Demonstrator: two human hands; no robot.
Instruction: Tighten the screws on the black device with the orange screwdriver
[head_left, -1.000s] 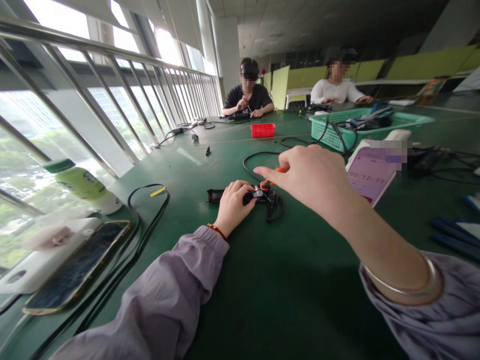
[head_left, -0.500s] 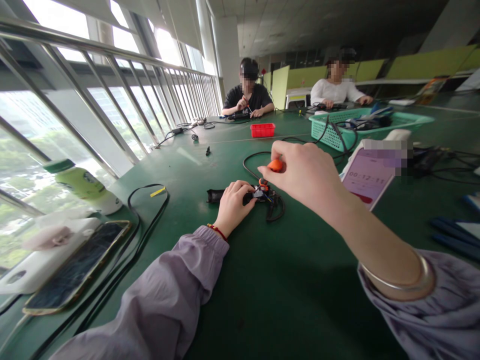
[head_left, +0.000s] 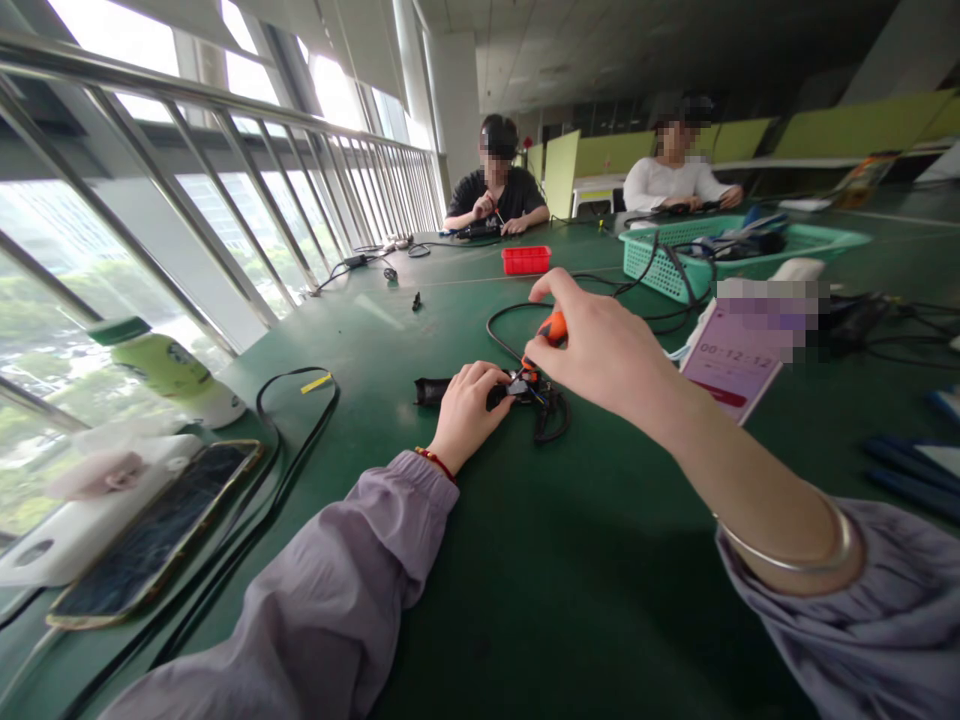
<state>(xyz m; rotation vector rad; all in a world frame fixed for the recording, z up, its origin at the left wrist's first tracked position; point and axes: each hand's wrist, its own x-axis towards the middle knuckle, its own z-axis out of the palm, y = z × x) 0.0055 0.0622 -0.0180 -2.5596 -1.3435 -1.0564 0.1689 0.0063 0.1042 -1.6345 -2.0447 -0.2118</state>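
My left hand point(head_left: 471, 408) is closed on a black, tube-like device point(head_left: 430, 391) lying on the green table. Its right part shows exposed wires point(head_left: 541, 396) and small inner parts, partly covered by my fingers. In my right hand point(head_left: 600, 340) is an orange-handled screwdriver point(head_left: 552, 328), tilted with its tip down at the device beside my left fingertips. My right thumb and bent fingers grip the handle, while the index finger is raised off it. Exactly where the tip touches is too small to tell.
A teal basket point(head_left: 656, 265) with cables stands at the back right, a red tray point(head_left: 526, 261) at the back. A phone point(head_left: 731, 355) showing a timer leans to the right. On the left are a bottle point(head_left: 169, 375), a dark phone point(head_left: 157, 535) and black cable point(head_left: 281, 470). Two people sit opposite.
My right index finger has lifted and stretched away from the screwdriver handle, and more of the orange handle shows. My left hand and the device have stayed in place.
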